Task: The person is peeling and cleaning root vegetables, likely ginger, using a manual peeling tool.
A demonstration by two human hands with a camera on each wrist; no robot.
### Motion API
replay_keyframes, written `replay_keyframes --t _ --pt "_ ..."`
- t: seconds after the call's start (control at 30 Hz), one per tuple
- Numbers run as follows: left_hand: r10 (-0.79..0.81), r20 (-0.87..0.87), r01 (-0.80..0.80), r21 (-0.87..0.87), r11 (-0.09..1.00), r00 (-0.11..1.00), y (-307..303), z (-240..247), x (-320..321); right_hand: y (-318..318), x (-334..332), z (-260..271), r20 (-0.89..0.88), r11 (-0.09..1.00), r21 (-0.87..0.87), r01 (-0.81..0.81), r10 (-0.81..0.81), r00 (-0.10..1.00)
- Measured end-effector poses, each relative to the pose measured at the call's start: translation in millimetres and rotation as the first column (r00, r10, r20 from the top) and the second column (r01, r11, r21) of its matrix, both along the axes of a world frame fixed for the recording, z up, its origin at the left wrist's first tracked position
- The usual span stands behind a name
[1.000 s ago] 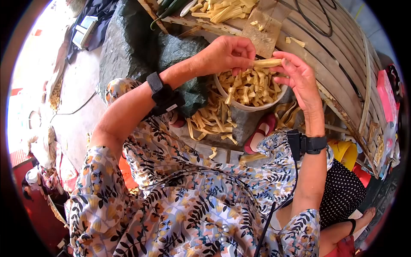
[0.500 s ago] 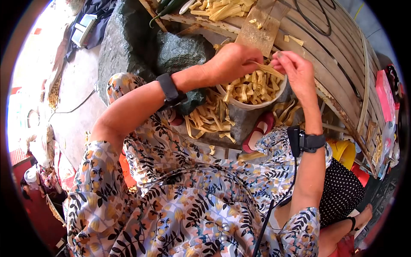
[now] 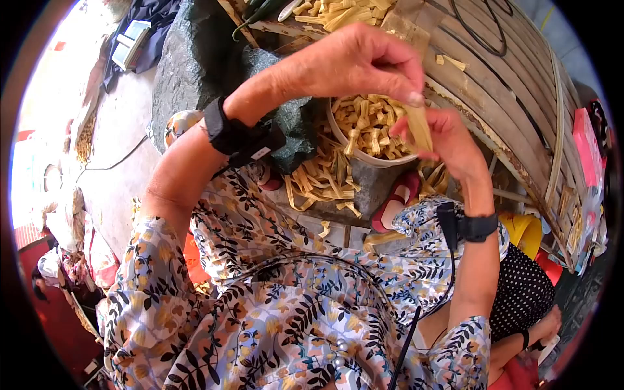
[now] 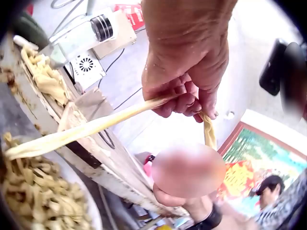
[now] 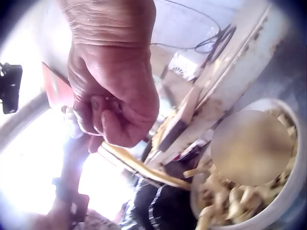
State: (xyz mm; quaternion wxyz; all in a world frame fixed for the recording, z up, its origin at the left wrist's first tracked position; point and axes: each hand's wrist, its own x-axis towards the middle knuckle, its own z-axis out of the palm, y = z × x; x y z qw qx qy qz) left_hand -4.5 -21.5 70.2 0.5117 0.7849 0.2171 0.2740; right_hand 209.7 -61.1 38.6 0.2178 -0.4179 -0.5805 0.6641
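Observation:
A pale yellow strip (image 3: pixel 419 128) stretches between the two hands above a white bucket (image 3: pixel 376 161) of short knotted yellow pieces (image 3: pixel 374 120). The left hand (image 3: pixel 367 65), higher in the head view, pinches the strip between thumb and fingers. Below it and to its right, the right hand (image 3: pixel 452 140) grips the lower part. In the left wrist view, one length of strip (image 4: pixel 96 125) runs from the left hand (image 4: pixel 184 72) out over the bucket. The right wrist view has the right hand (image 5: pixel 115 96) with curled fingers, a strip (image 5: pixel 139 165) trailing below them.
A slatted wooden surface (image 3: pixel 513 97) with rusty edges lies at the upper right, yellow pieces (image 3: pixel 344 14) at its far end. Loose strips (image 3: pixel 318 182) lie on the floor left of the bucket, beside dark green sheeting (image 3: pixel 188 78). A yellow container (image 3: pixel 523 231) stands at the right.
The left hand has risen up the view and the right hand has dropped slightly. The strip, nearly level a second ago, now slants steeply between them.

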Motion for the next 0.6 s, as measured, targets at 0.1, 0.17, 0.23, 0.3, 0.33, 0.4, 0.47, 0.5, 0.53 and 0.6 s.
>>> replay_keyframes --t 0.1,0.17,0.23,0.3,0.33,0.4,0.47,0.5,0.53,0.6 --pt "0.020 0.057 -0.009 -0.182 0.983 0.998 5 2 -2 -6 -6 13 -0.450 0.981 -0.022 -0.192 0.161 0.878" --pt "0.046 0.009 -0.042 -0.262 0.964 0.999 4 -16 2 -4 -3 13 -0.598 0.991 0.021 -0.132 0.119 0.792" --pt "0.081 0.133 -0.005 -0.492 0.870 0.988 -1 -42 13 3 -2 9 -0.562 0.998 0.060 0.015 0.021 0.827" --pt "-0.001 0.273 0.203 -0.714 0.670 0.962 -3 -60 19 9 -8 -1 -0.396 0.977 0.146 0.153 -0.084 0.915" --pt "-0.027 0.345 0.299 -0.770 0.564 0.938 -6 -67 23 11 -11 -6 -0.310 0.957 0.196 0.214 -0.147 0.940" --pt "0.017 0.443 0.406 -0.834 0.373 0.896 -10 -79 29 9 -14 -4 -0.218 0.954 0.172 0.244 -0.205 0.954" --pt "0.086 0.514 0.478 -0.838 0.264 0.853 -12 -86 32 11 -15 -11 -0.147 0.939 0.238 0.249 -0.219 0.965" --pt "0.116 0.508 0.476 -0.850 0.224 0.853 -12 -87 34 12 -15 -13 -0.110 0.929 0.271 0.250 -0.228 0.967" --pt "0.147 0.501 0.475 -0.861 0.183 0.853 -13 -90 35 11 -14 -13 -0.144 0.945 0.230 0.233 -0.204 0.968" --pt "0.112 0.523 0.497 -0.845 0.197 0.845 -9 -101 36 13 -16 -19 -0.123 0.917 0.333 0.221 -0.190 0.974"
